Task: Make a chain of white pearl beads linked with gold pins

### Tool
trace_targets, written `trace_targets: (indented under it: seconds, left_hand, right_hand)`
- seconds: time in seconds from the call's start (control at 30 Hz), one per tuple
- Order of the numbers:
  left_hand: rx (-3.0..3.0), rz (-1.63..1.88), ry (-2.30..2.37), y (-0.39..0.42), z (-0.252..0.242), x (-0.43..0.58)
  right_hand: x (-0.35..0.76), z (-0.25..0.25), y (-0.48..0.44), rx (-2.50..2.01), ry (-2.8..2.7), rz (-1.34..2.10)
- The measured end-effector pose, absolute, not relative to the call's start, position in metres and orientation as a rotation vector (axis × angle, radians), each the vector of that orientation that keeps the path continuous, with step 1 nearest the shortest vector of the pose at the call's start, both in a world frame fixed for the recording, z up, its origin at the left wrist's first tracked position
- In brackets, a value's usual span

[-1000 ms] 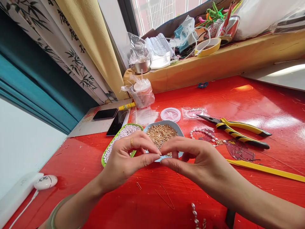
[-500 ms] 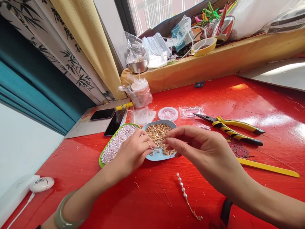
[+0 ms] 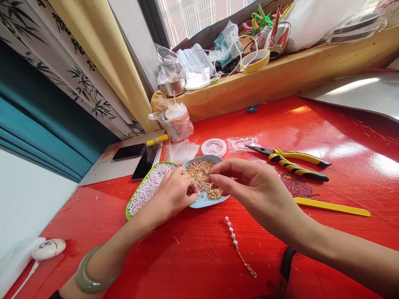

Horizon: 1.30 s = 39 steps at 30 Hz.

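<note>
A blue dish [image 3: 204,202] of small gold beads [image 3: 199,171] stands on the red table. My left hand [image 3: 176,189] is curled over the dish's left edge, its fingertips closed down by the beads; what they hold, if anything, is hidden. Above the dish's right side, my right hand [image 3: 249,180] has thumb and forefinger pinched together on something too small to make out. Left of the dish sits a green tray [image 3: 128,207] of pearly white beads [image 3: 149,187], partly behind my left hand. A strand of white pearls with a gold chain [image 3: 233,237] lies below my hands.
Yellow-black pliers [image 3: 289,162] and a yellow strip [image 3: 333,206] lie to the right. Behind the dish are a round plastic lid [image 3: 213,147] and a small clear bag [image 3: 243,143]. Phones [image 3: 129,152] lie back left. Loose wire [image 3: 210,251] lies in front.
My left hand's fingers have curled in more tightly at the gold beads. My right hand stays pinched above the dish. The whole view has shifted slightly.
</note>
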<state>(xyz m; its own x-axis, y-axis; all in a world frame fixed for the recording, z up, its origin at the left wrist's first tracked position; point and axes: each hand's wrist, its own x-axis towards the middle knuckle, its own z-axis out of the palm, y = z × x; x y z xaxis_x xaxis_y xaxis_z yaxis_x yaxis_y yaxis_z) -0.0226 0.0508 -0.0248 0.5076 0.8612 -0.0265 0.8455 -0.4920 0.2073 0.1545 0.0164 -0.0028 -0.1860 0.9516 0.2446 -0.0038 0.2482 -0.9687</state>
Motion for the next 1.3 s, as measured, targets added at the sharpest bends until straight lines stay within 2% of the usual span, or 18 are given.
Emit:
trace_targets:
  seconds: [0.43, 0.93, 1.3]
  left_hand:
    - [2.601, 0.176, 1.426, 0.05, -0.0231, -0.0317]
    - [2.65, 0.048, 1.522, 0.0509, -0.0259, -0.025]
    - [2.668, 0.13, 1.493, 0.0516, -0.0301, -0.0234]
  right_hand:
    - [0.1553, -0.0034, 0.0155, -0.914, -1.474, 1.161]
    - [0.155, -0.0045, 0.0164, -0.878, -1.477, 1.165]
    - [0.1572, -0.0024, 0.0117, -0.933, -1.498, 1.193]
